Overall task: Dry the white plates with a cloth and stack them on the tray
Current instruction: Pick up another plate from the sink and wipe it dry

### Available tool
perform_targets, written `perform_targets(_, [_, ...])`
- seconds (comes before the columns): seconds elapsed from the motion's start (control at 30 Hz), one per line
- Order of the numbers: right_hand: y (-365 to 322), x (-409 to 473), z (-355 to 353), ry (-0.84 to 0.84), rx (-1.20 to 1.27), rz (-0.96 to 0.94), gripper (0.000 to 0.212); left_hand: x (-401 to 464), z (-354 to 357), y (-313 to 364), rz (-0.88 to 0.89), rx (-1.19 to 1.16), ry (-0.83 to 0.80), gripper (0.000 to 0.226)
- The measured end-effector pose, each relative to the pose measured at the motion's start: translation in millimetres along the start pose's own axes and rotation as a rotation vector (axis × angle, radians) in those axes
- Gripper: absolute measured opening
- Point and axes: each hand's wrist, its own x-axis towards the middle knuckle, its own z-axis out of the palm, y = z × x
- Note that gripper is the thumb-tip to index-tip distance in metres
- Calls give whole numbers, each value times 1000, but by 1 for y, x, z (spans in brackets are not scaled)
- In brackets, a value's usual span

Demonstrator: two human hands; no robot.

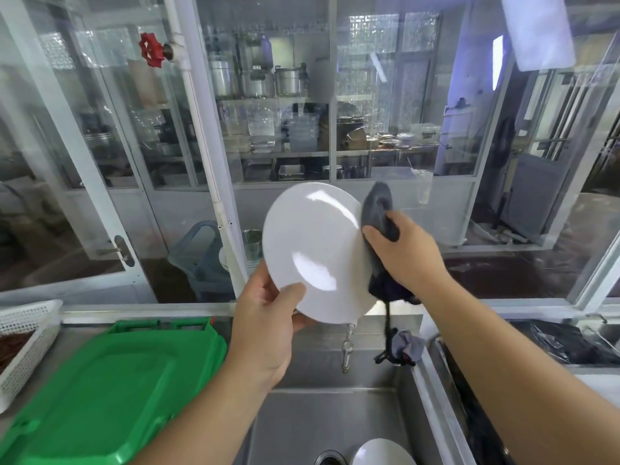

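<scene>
My left hand (268,323) holds a white plate (312,243) upright above the sink, thumb on its front face at the lower edge. My right hand (402,253) grips a dark grey cloth (380,209) wrapped over the plate's right rim; a strand of the cloth hangs down toward the sink. A second white plate (382,453) lies in the steel sink (322,417) near the drain. The green tray (110,387) rests on the counter at the lower left, with nothing on it.
A white perforated basket (23,344) stands at the far left. A tap (347,347) sticks out of the sink's back wall. A black bag (563,344) lies on the right counter. Glass panels close off the space behind the sink.
</scene>
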Motion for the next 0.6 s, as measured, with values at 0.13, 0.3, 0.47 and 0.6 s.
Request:
perform_targets(0.13, [12,-25,16,-189,818,370,30,1,2,-2,25,-25,19,62])
perform_targets(0.3, [23,-48,34,-182,1190,496,13,0,5,-11,8,-55,24,57])
perform_targets(0.47, [32,-46,26,-156,1152,467,15,5,1,-8,-73,30,-89,62])
perform_targets(0.6, [39,-40,11,-183,1029,398,16,27,-14,20,-253,94,-184,44])
